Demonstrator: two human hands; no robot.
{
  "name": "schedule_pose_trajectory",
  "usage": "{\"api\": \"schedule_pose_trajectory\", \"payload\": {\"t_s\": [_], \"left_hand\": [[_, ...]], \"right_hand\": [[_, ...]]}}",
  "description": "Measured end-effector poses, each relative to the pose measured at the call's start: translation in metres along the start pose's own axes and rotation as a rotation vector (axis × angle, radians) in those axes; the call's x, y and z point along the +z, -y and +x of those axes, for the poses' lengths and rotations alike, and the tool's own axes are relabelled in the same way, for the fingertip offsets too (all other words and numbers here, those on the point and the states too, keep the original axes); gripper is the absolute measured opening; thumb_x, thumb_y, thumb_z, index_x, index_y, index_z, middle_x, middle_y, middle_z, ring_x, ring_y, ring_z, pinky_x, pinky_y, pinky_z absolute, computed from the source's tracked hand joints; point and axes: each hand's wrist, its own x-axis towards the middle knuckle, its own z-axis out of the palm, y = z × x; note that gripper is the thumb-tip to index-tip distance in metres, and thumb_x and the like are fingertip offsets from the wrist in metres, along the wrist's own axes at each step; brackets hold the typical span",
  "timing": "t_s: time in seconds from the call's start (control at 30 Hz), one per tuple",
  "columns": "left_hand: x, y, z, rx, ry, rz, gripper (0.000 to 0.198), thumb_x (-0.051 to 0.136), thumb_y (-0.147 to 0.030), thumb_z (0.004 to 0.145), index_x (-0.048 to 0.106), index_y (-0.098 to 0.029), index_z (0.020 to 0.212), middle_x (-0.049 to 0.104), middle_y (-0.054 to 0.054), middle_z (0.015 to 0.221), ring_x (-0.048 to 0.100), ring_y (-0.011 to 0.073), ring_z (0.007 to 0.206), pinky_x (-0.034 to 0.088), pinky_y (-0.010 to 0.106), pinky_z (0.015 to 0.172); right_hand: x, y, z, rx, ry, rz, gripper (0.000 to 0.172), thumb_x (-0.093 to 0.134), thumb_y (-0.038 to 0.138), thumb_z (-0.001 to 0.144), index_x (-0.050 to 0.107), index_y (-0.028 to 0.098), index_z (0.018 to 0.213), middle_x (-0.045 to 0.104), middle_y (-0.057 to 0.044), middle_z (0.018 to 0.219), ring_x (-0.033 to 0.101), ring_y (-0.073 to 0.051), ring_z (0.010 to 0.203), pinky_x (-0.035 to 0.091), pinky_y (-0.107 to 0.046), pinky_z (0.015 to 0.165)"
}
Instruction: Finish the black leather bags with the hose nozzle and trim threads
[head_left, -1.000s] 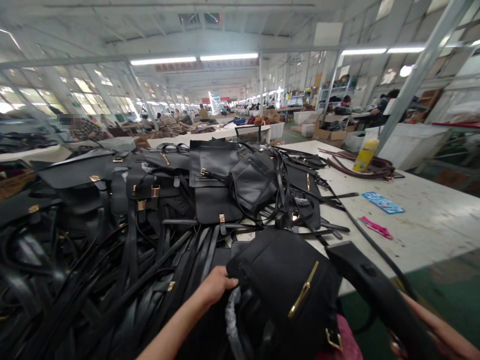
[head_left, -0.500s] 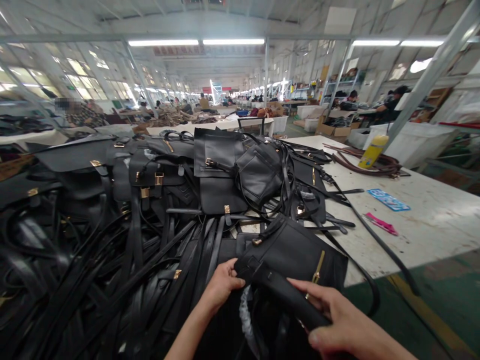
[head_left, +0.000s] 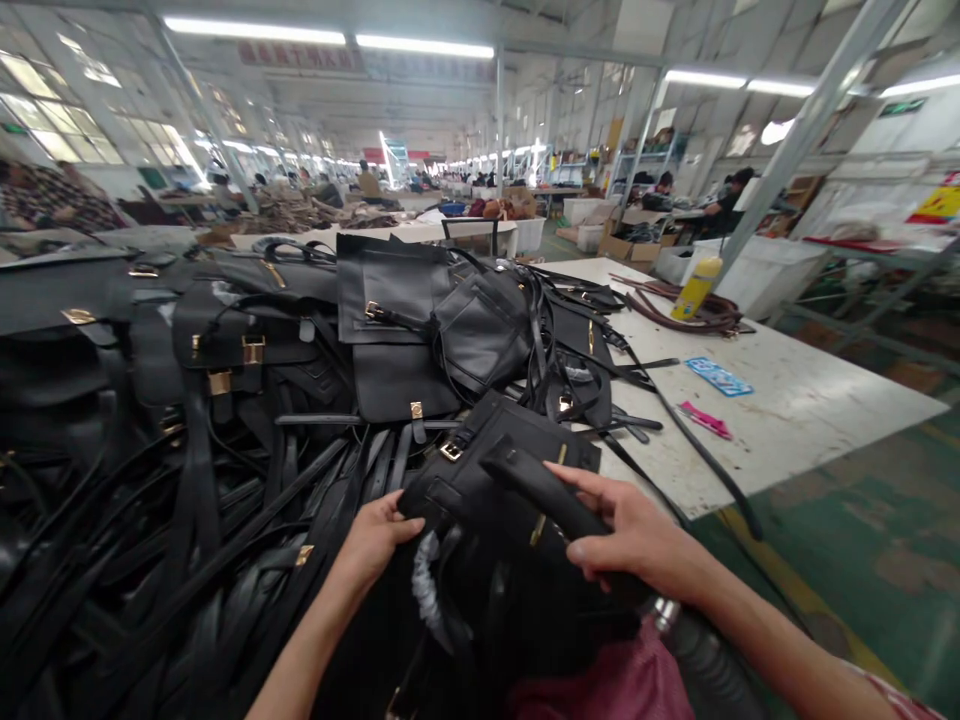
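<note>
A black leather bag (head_left: 487, 455) with gold fittings lies at the near edge of the white table (head_left: 810, 410). My left hand (head_left: 373, 540) grips its left side, fingers curled over the edge. My right hand (head_left: 634, 540) is closed round a wide black strap (head_left: 540, 485) that lies across the bag's front. White wrapping (head_left: 426, 590) shows below the bag, beside my left hand.
A big heap of black bags and straps (head_left: 225, 420) covers the table's left and middle. On the right lie a yellow bottle (head_left: 694, 288), a blue card (head_left: 718, 376), a pink tool (head_left: 705, 420) and brown straps (head_left: 675, 312). People work at tables far behind.
The bag has been pulled nearer and turned flatter. My right hand came in from the lower right, took the wide strap and laid it over the bag. The view swung slightly right.
</note>
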Motion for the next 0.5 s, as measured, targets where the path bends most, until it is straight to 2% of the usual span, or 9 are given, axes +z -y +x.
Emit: {"api": "schedule_pose_trajectory", "payload": {"t_s": [0.13,0.27,0.33,0.4,0.5], "left_hand": [[-0.014,0.000,0.011,-0.010,-0.068,0.042,0.030,0.068,-0.021,0.041,0.055,-0.015,0.068,0.053,-0.006,0.043,0.048,0.0118,0.041,0.036,0.023,0.048],[-0.012,0.001,0.017,-0.001,-0.096,0.075,0.030,0.068,-0.020,0.040,0.055,-0.014,0.066,0.051,-0.008,0.041,0.042,0.0083,0.037,0.031,0.021,0.044],[-0.010,0.001,0.017,-0.004,-0.103,0.091,0.030,0.067,-0.021,0.041,0.055,-0.014,0.068,0.050,-0.008,0.040,0.041,0.0080,0.037,0.031,0.020,0.044],[-0.009,0.000,0.016,-0.009,-0.107,0.107,0.030,0.067,-0.022,0.042,0.056,-0.014,0.069,0.050,-0.008,0.040,0.042,0.0084,0.037,0.031,0.021,0.044],[-0.010,0.000,0.016,-0.010,-0.116,0.131,0.030,0.066,-0.022,0.042,0.057,-0.014,0.070,0.048,-0.009,0.039,0.042,0.0090,0.036,0.031,0.021,0.043]], "right_hand": [[-0.029,-0.031,-0.045,0.066,-0.045,0.013,0.076,0.060,0.010,0.062,0.033,0.026,0.131,0.062,0.002,0.080,0.052,-0.010,0.051,0.041,-0.020,0.044],[-0.034,-0.072,-0.080,0.178,-0.017,-0.003,0.078,0.057,0.006,0.052,0.042,0.028,0.126,0.063,0.000,0.096,0.058,-0.020,0.075,0.045,-0.027,0.064],[-0.027,-0.079,-0.084,0.230,-0.007,-0.015,0.078,0.056,0.005,0.050,0.044,0.026,0.125,0.063,-0.001,0.097,0.058,-0.021,0.081,0.044,-0.027,0.070],[-0.018,-0.076,-0.078,0.262,-0.006,-0.014,0.078,0.056,0.004,0.050,0.044,0.023,0.125,0.063,0.000,0.092,0.058,-0.018,0.074,0.044,-0.025,0.068],[-0.007,-0.064,-0.063,0.191,-0.002,0.057,0.077,0.059,0.006,0.051,0.043,0.022,0.125,0.064,0.001,0.089,0.057,-0.016,0.074,0.044,-0.024,0.068]]}}
